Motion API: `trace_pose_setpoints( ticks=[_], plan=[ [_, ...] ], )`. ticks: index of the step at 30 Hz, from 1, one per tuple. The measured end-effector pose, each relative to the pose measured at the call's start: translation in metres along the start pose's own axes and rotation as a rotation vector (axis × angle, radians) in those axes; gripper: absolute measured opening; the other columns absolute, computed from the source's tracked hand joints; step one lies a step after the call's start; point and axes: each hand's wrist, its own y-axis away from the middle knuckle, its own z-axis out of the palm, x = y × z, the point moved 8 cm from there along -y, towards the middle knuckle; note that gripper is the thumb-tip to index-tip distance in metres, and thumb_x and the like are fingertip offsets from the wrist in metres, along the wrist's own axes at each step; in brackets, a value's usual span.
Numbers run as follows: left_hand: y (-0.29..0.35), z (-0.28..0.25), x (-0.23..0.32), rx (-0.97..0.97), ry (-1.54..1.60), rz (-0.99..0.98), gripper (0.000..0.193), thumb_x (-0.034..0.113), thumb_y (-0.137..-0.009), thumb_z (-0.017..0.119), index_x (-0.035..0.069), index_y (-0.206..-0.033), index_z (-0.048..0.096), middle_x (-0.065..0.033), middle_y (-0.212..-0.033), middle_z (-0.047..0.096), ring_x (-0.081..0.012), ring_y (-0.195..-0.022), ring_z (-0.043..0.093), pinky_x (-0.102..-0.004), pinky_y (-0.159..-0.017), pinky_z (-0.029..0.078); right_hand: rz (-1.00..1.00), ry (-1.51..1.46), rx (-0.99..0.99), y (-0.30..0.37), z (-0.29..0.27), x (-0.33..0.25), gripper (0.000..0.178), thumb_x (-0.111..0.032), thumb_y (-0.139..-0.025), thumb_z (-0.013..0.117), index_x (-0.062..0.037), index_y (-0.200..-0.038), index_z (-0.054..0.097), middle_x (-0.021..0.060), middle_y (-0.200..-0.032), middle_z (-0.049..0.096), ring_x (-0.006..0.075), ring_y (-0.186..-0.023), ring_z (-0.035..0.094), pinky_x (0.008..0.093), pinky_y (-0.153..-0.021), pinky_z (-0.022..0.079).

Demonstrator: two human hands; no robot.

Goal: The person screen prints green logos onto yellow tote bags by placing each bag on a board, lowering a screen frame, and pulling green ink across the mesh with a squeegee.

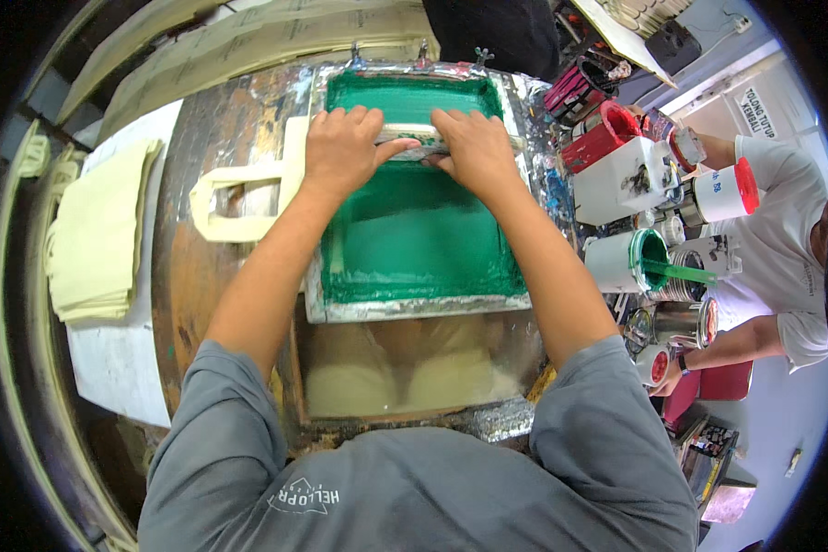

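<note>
Both my arms reach forward over a screen-printing frame (377, 311) whose mesh is coated with green ink (423, 235). A squeegee (414, 136) lies crosswise near the frame's far end. My left hand (342, 152) grips its left part, thumb pointing inward along the handle. The right part is in my right hand (474, 152), fingers curled over the top. The blade's lower edge is hidden. From under the frame's left side a cream tote bag (294, 166) sticks out, its handle loop (202, 207) lying on the stained wooden table (189, 304).
A stack of cream bags (101, 230) lies at left on white sheeting. Along the right side stand several ink containers, among them a white tub with green ink (616, 262) and a red bucket (603, 138). Another person (773, 230) in a white shirt reaches toward the containers.
</note>
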Motion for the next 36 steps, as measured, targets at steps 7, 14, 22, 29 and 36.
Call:
trace_pose_setpoints(
  ticks=[7,14,22,29,36],
  plan=[
    [0.067,-0.078,0.052,-0.078,0.057,-0.013,0.056,0.067,-0.081,0.077,0.013,-0.077,0.062,-0.0048,-0.074,0.059,-0.0272,-0.069,0.060,-0.0397,-0.065,0.046,0.023,-0.052,-0.084,0.097,-0.036,-0.056,0.052,-0.024,-0.078,0.089,-0.0145,-0.121,0.062,0.0067,-0.107,0.069,0.0312,-0.104,0.067,0.0496,-0.086,0.048],
    [0.092,-0.102,0.067,-0.155,0.101,-0.075,0.056,0.064,-0.080,0.081,0.010,-0.088,0.067,-0.0078,-0.085,0.061,-0.0288,-0.081,0.060,-0.0405,-0.074,0.047,0.036,-0.043,-0.137,0.126,-0.049,-0.074,0.049,-0.024,-0.078,0.089,-0.0154,-0.117,0.059,0.0057,-0.103,0.067,0.0303,-0.102,0.066,0.0482,-0.083,0.046],
    [0.206,-0.144,0.027,-0.229,0.200,-0.408,0.106,0.073,-0.070,0.085,0.005,-0.147,0.061,-0.0151,-0.127,0.055,-0.0364,-0.118,0.049,-0.0526,-0.104,0.036,0.017,-0.130,-0.046,0.169,-0.066,-0.092,0.046,-0.023,-0.085,0.083,-0.0158,-0.126,0.064,0.0086,-0.116,0.064,0.0291,-0.110,0.060,0.0458,-0.092,0.042],
    [0.211,-0.156,0.014,-0.183,0.337,-0.557,0.092,0.050,-0.068,0.096,0.002,-0.142,0.068,-0.0064,-0.097,0.068,-0.0275,-0.081,0.058,-0.0412,-0.084,0.043,0.106,-0.118,0.041,0.156,-0.113,-0.100,0.043,-0.026,-0.088,0.079,-0.0165,-0.128,0.064,0.0100,-0.118,0.063,0.0341,-0.115,0.058,0.0612,-0.110,0.036],
    [0.112,-0.158,-0.009,0.210,0.754,-0.717,0.092,0.042,-0.087,0.089,-0.009,-0.152,0.048,-0.0235,-0.131,0.063,-0.0300,-0.113,0.064,-0.0417,-0.101,0.050,-0.038,0.077,0.499,0.060,-0.218,-0.063,0.044,-0.049,-0.087,0.078,-0.0123,-0.109,0.071,0.0058,-0.089,0.064,0.0280,-0.089,0.063,0.0448,-0.081,0.041]
  ],
)
